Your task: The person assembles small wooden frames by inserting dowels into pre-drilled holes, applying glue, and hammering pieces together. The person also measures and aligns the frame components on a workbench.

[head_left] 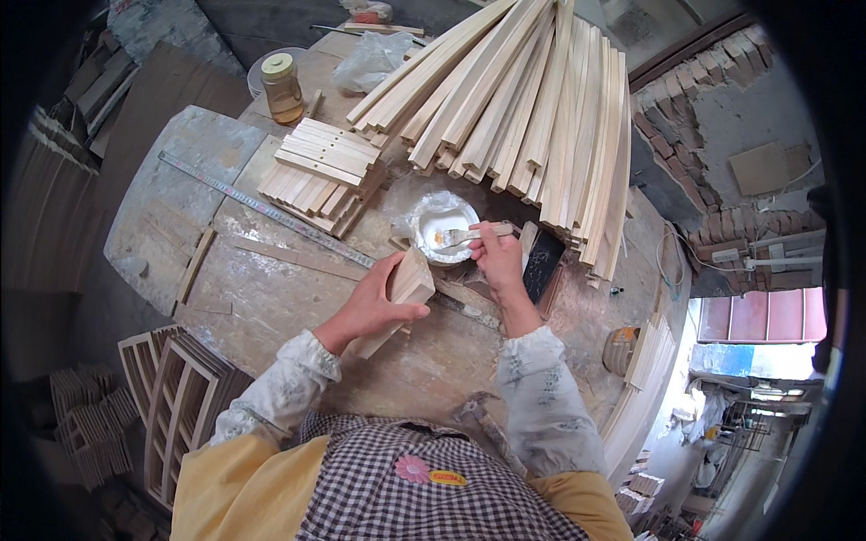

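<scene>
My left hand (372,302) is closed around a short bundle of pale wooden pieces (412,281), its ends tilted up near the bowl. A small flat brush (471,235) is gripped by its handle in my right hand (498,260). The brush head is over or in the white paste in a plastic-lined bowl (475,213), just beyond both hands; whether it touches the paste is hard to tell. Left of the bowl lies a stack of short wooden slats (316,171), some with drilled holes.
Long wooden strips (523,99) fan across the table's far right. A jar of amber liquid (283,90) stands at the far left. A measuring strip (262,209) crosses the worktop (298,298). A hammer (478,417) lies near my apron. Wooden frames (171,383) stand at lower left.
</scene>
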Motion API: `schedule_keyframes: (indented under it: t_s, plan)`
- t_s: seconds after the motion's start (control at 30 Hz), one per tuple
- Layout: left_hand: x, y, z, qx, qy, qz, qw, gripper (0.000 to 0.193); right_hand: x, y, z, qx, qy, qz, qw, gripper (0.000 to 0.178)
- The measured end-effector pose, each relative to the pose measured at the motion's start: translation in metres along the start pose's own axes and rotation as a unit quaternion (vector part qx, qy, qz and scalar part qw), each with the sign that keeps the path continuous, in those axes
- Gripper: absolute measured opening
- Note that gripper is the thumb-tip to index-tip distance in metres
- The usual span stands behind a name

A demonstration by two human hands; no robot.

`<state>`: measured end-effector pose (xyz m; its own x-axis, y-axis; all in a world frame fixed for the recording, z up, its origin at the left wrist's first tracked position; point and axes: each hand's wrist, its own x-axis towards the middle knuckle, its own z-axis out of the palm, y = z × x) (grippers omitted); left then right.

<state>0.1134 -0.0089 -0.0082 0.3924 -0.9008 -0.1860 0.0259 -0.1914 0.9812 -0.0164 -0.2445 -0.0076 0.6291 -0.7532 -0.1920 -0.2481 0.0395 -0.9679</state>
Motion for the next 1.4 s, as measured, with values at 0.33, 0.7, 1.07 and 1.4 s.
schedule_keyframes:
  t_s: [0.33,0.7,1.07,1.4]
  plan:
    - [-0.005,0.007,-0.003,-0.043,-0.048,0.044,0.997,0.113,-0.036,-0.052,-0.012,0.081,-0.098,0.02,0.992,0.034]
    - [-0.015,0.023,-0.004,0.076,-0.103,0.114,0.985,0.115,-0.071,-0.082,-0.028,-0.021,-0.088,-0.046,0.995,0.034]
    - [-0.014,0.02,0.002,0.016,-0.075,0.087,0.993,0.111,-0.125,-0.098,-0.028,-0.023,-0.108,-0.1,0.989,0.027]
    - [-0.014,0.012,0.002,0.006,-0.054,0.072,0.996,0.11,-0.159,-0.113,-0.028,-0.116,-0.172,-0.184,0.961,0.016]
